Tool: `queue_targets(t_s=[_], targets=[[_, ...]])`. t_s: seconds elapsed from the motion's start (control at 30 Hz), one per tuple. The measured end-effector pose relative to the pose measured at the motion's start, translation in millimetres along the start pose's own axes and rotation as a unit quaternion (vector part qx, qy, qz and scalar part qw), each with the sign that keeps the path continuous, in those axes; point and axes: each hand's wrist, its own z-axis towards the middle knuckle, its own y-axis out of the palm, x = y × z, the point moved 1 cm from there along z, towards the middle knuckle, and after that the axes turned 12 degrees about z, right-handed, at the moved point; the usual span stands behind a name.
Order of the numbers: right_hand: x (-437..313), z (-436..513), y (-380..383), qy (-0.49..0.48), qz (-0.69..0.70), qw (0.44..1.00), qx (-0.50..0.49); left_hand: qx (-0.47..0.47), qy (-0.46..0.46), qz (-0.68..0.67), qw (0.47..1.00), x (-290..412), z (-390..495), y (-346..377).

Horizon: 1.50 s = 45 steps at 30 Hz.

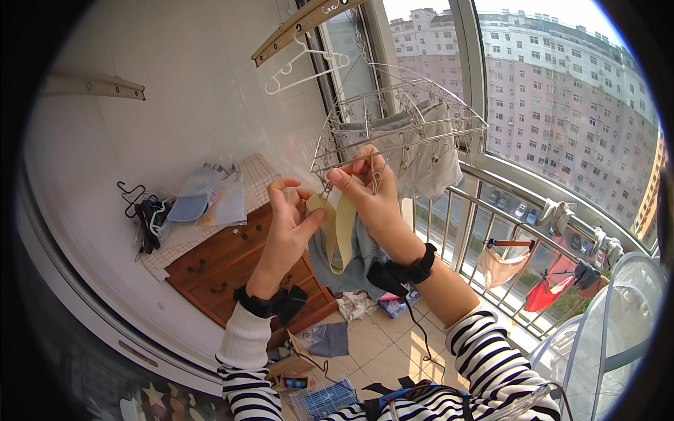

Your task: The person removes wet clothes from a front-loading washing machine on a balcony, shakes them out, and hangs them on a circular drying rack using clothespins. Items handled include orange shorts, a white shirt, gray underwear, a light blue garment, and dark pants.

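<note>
A light blue garment (342, 252) with a pale yellow waistband (336, 247) hangs between my two hands. My left hand (292, 223) pinches one part of the band between thumb and fingers, just under a metal clip (325, 188). My right hand (371, 197) has its thumb and bent fingers at the other upper part of the band, close under the wire rail. Another clip (377, 178) lies against those fingers. Both clips belong to a metal drying rack (405, 131), which also carries grey cloths (432, 152). My right fingertips are partly hidden.
A white hanger (308, 66) hangs from a rail (300, 29). Below stands a wooden drawer chest (221, 268) bearing hangers and bags. Underwear (550, 287) hangs along the window railing (489, 210). A mesh hamper (611, 316) is at right; a box (289, 363) and blue basket (329, 400) sit low.
</note>
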Motion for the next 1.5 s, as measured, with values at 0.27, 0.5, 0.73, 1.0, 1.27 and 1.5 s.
queue_targets(t_s=[0.27, 0.5, 0.73, 1.0, 1.27, 1.5], targets=[[-1, 1, 0, -0.019, -0.006, 1.000, -0.017, 0.014, 0.015, -0.036, 0.999, -9, -5, -7], [2, 3, 2, -0.007, -0.040, 0.999, -0.030, 0.022, 0.028, -0.026, 0.999, -8, 3, 3], [-24, -33, -37, -0.006, -0.188, 0.982, 0.036, 0.027, 0.001, -0.008, 1.000, -3, 5, 4], [-77, -54, -58, -0.107, -0.182, 0.973, 0.092, 0.088, 0.024, 0.050, 0.995, -19, 12, -13], [-82, -28, -47, -0.065, -0.111, 0.991, 0.035, 0.113, 0.261, 0.375, 0.882, 26, -6, 42], [-81, -25, -49, -0.003, -0.051, 0.999, 0.013, 0.030, 0.143, 0.305, 0.941, 38, 5, 95]])
